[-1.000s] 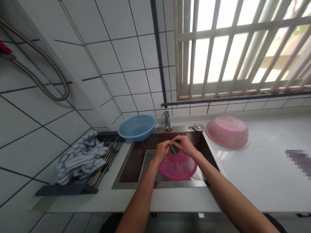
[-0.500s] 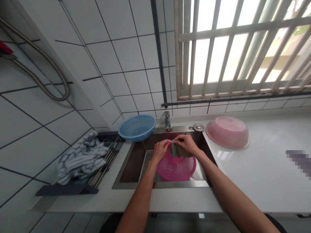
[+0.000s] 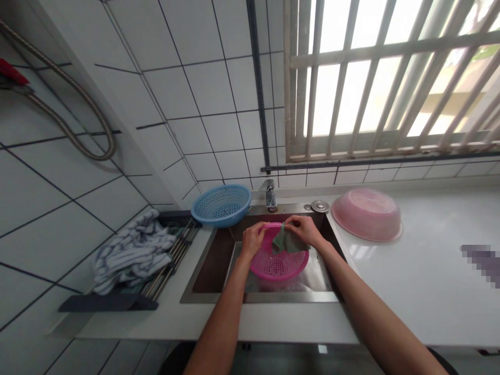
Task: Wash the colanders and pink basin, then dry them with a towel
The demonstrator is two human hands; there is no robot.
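Note:
Over the steel sink point(image 3: 219, 260) I hold a bright pink perforated colander point(image 3: 278, 260). My left hand point(image 3: 253, 240) grips its rim on the left side, fingers curled closed. My right hand point(image 3: 303, 232) is closed on a grey-green cloth point(image 3: 285, 241) that lies against the colander's far inner rim. The colander is tilted a little toward me, above the sink floor.
A blue colander point(image 3: 221, 204) sits at the sink's back left corner, the tap point(image 3: 269, 194) and a round plug point(image 3: 320, 206) behind the sink. An upturned pink basin point(image 3: 367, 213) rests on the white counter at right. A striped towel point(image 3: 130, 253) lies on the rack at left.
The pink colander has risen and tipped so that its inside faces me. Both hands moved slightly up and back, and the cloth now lies inside the rim.

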